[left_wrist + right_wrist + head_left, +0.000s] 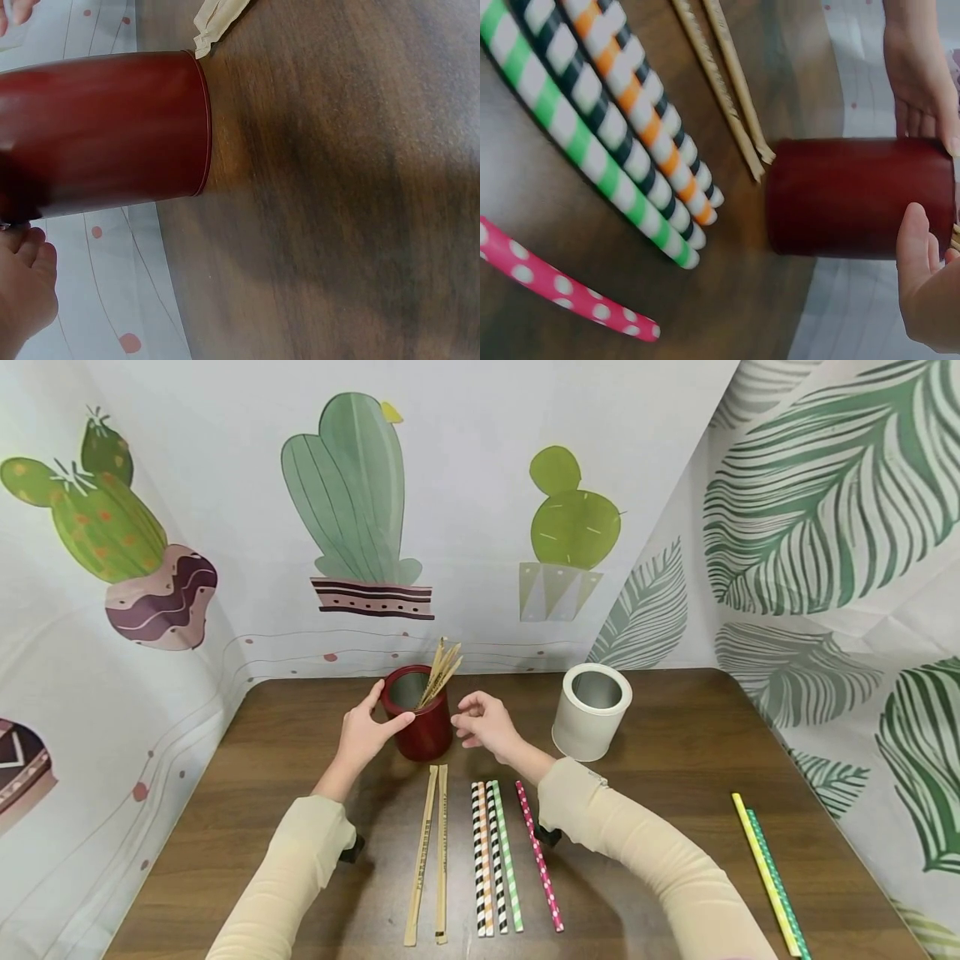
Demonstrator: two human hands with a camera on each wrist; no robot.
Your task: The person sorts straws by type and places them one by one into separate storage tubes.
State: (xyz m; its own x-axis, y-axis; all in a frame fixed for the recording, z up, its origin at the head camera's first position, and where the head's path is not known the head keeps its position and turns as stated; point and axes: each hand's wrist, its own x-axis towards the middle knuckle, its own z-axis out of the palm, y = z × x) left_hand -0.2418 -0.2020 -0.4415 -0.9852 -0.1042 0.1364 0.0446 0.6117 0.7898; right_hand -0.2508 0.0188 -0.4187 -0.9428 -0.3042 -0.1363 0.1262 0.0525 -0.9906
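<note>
A dark red canister (426,739) stands upright near the back of the table, holding several paper-wrapped straws (444,670) that lean to its right side. My left hand (363,734) grips the canister's rim, thumb at the front and fingers along the left side. Just right of the canister is my right hand (489,724), its fingers loosely bent with nothing visible between them. In the right wrist view, that hand (934,300) appears beside the canister's upper end. Two wrapped straws (442,860) lie in front of the canister.
Striped paper straws (481,860) in black, orange and green lie side by side at the middle. A pink dotted straw (538,857) lies to their right. A white canister (587,724) stands back right. Yellow (763,868) and green (778,881) straws lie far right.
</note>
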